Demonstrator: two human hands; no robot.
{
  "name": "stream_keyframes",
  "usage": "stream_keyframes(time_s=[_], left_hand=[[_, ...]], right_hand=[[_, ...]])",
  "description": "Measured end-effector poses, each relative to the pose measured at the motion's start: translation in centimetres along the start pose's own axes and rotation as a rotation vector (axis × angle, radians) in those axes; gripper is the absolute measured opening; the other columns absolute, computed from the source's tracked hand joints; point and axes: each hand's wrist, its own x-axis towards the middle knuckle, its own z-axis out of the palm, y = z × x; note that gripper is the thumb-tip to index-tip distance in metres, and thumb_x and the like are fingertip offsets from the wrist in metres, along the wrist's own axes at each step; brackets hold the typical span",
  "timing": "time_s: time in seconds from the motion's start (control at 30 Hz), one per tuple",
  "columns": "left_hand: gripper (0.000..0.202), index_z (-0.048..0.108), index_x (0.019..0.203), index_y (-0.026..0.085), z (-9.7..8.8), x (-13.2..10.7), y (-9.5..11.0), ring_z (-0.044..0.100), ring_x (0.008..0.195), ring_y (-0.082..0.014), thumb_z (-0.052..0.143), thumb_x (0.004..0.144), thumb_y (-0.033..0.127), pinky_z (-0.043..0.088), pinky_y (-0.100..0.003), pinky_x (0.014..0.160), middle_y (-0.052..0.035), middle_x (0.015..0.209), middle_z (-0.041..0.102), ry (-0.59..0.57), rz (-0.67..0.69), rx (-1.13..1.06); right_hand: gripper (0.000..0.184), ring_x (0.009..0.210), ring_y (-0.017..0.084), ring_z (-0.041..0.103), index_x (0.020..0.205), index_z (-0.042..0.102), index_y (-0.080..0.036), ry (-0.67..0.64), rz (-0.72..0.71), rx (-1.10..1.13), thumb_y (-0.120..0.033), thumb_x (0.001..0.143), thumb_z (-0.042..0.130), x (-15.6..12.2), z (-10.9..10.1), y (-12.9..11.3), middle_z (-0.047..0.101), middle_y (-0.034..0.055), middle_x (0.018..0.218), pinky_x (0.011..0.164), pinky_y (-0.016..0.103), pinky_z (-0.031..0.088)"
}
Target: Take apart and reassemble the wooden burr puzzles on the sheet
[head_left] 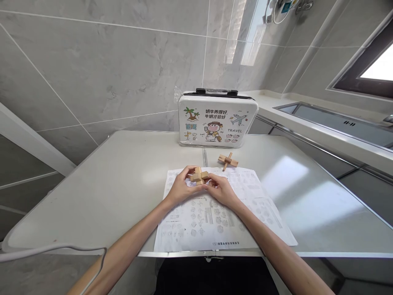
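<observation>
Both my hands meet over a printed instruction sheet [245, 205] on a white table [107, 192]. My left hand [181, 187] and my right hand [221, 189] each have their fingers closed on a small wooden interlocking puzzle [199, 176], holding it just above the paper. A second wooden puzzle [228, 160], shaped like a cross of sticks, lies on the table beyond the sheet's far edge, untouched.
A white tin case [217, 123] with cartoon travel pictures and a black handle stands upright at the table's far edge against the tiled wall. A counter with a sink [337, 123] runs along the right. A white cable [61, 249] crosses the near left corner.
</observation>
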Motion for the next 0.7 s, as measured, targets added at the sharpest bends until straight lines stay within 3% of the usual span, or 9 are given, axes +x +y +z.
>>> stream_keyframes(time_s=[0.2,0.43,0.7], left_hand=[[0.065,0.063,0.125,0.023,0.0,0.1,0.1,0.065,0.112,-0.0248,0.094,0.071,0.042,0.05,-0.036,0.099,-0.007,0.12,0.069,0.005,-0.01,-0.01],[0.064,0.065,0.126,0.024,0.1,0.1,-0.1,0.066,0.113,-0.0259,0.093,0.071,0.042,0.05,-0.037,0.101,-0.0074,0.122,0.07,0.012,-0.014,0.009],[0.06,0.065,0.124,0.023,-0.1,0.2,-0.3,0.065,0.108,-0.0242,0.091,0.074,0.044,0.051,-0.036,0.097,-0.0073,0.118,0.069,0.009,-0.045,-0.064]], right_hand=[[0.021,0.054,0.012,0.036,0.094,0.064,-0.023,-0.025,0.055,0.042,-0.042,0.089,0.07,0.1,0.3,0.3,0.042,-0.007,0.06,0.053,0.027,0.031],[0.043,0.057,0.011,0.047,0.128,0.056,-0.025,-0.131,0.081,0.204,-0.043,0.092,0.069,0.0,0.4,0.1,0.057,-0.0041,0.08,0.054,0.024,0.04],[0.039,0.048,0.011,0.057,0.124,0.058,-0.024,-0.14,0.115,0.325,-0.052,0.098,0.061,0.0,-0.3,-0.7,0.065,-0.0024,0.081,0.046,0.024,0.039]])
